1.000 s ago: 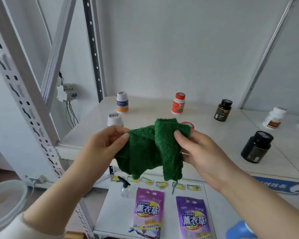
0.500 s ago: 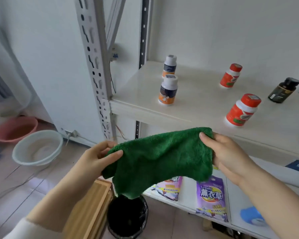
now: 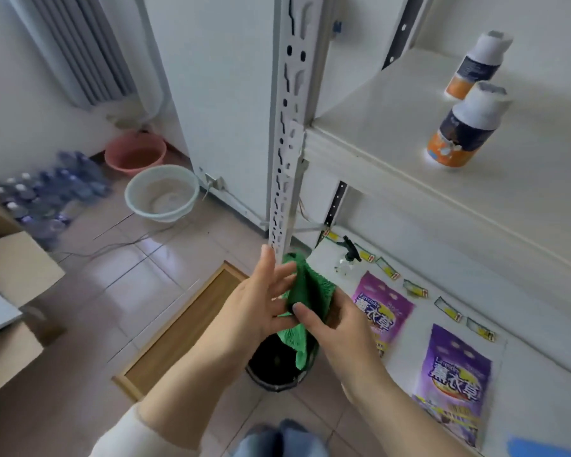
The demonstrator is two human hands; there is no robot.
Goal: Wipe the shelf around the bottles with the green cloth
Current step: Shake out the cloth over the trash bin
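Green cloth (image 3: 305, 291): dark terry, bunched into a narrow fold, lower corner hanging over the black bin (image 3: 271, 367). Held in the near middle, well below the shelf (image 3: 393, 127) and its bottles (image 3: 463, 127) at far right.
Right hand (image 3: 337, 328): grips the fold, thumb across it.
Left hand (image 3: 261, 305): fingers straight, spread against the cloth.
Black bin: contents too dark to tell.
White basin (image 3: 161, 192), pink basin (image 3: 135, 153): on the floor, far left.

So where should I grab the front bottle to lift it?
Grip the front bottle round its dark middle, coming from the open front of the shelf. It stands upright, and the other bottle stands just behind it.
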